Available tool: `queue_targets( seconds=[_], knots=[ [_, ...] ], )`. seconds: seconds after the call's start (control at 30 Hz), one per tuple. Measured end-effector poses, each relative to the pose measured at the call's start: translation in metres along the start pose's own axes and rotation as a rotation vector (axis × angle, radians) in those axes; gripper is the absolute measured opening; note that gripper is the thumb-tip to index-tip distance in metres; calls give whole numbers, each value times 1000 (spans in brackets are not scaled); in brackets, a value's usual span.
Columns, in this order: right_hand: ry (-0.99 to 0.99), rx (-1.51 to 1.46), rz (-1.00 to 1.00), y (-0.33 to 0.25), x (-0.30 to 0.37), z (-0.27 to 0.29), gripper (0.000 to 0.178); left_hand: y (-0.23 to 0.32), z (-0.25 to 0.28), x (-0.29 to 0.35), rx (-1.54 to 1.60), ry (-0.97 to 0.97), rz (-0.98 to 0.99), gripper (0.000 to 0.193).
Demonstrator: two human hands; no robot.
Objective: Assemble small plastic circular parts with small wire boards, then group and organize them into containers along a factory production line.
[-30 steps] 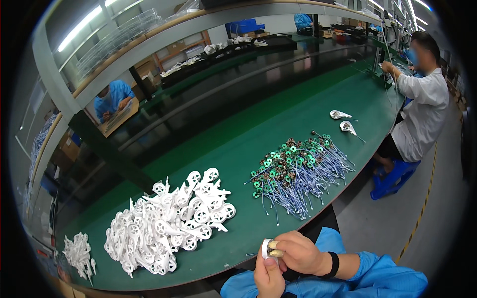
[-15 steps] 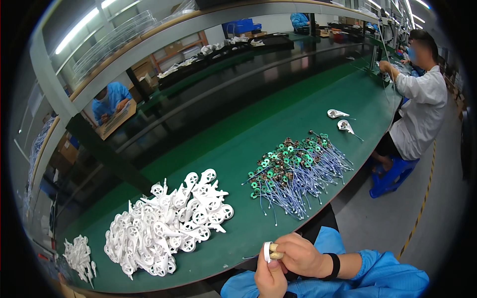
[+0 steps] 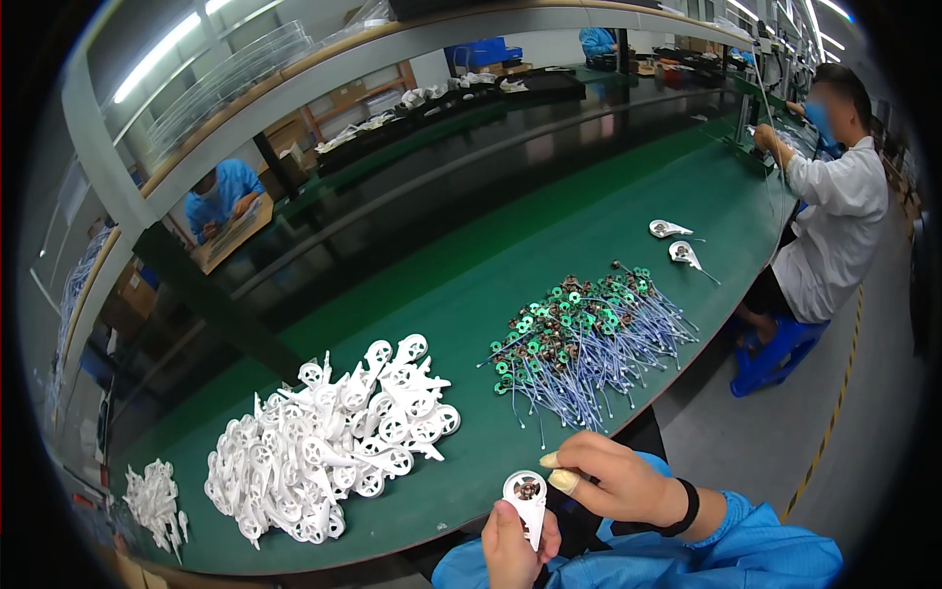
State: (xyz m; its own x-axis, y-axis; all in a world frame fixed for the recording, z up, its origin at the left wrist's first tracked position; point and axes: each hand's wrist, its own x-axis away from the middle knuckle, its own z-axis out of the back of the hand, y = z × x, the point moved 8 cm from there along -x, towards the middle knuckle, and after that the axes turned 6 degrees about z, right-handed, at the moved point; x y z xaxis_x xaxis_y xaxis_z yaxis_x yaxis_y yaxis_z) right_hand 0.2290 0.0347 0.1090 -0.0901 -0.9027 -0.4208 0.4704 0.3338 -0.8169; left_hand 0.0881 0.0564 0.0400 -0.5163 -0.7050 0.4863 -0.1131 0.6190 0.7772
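Note:
My left hand [image 3: 515, 550] pinches a white plastic housing [image 3: 531, 499] at its narrow end. Its round, spoked end points up, and a small brown-and-metal round part shows inside that ring. Just right of the housing, my right hand [image 3: 613, 481] is raised with thumb and forefinger apart and nothing between them. Pale yellow covers wrap those fingertips, and a black band circles the wrist. Beyond that hand lies a heap of green-and-brown round parts with thin bluish wires [image 3: 589, 339]. A large pile of similar white housings [image 3: 314, 447] spreads to the left.
Farther left sits a small pile of slim white pieces [image 3: 154, 506]. Two white housings with wires [image 3: 684, 255] lie at the right of the green table [image 3: 432, 294]. A co-worker in white [image 3: 834, 196] sits on a blue stool [image 3: 780, 353]. A dark post [image 3: 211, 299] rises behind the pile.
My right hand has drawn away to the right and its fingers have parted. My left hand has turned the white housing so its round face with the inner part shows.

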Motion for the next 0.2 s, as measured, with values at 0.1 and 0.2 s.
queue_targets(
  seconds=[0.1, 0.2],
  knots=[
    [-19, -15, 89, -1, 3, 2, 25, -3, -8, -3, -38, -15, -51, 50],
    [-124, -65, 107, 3, 11, -1, 28, -10, -21, -12, -74, -21, -56, 51]
  ],
)
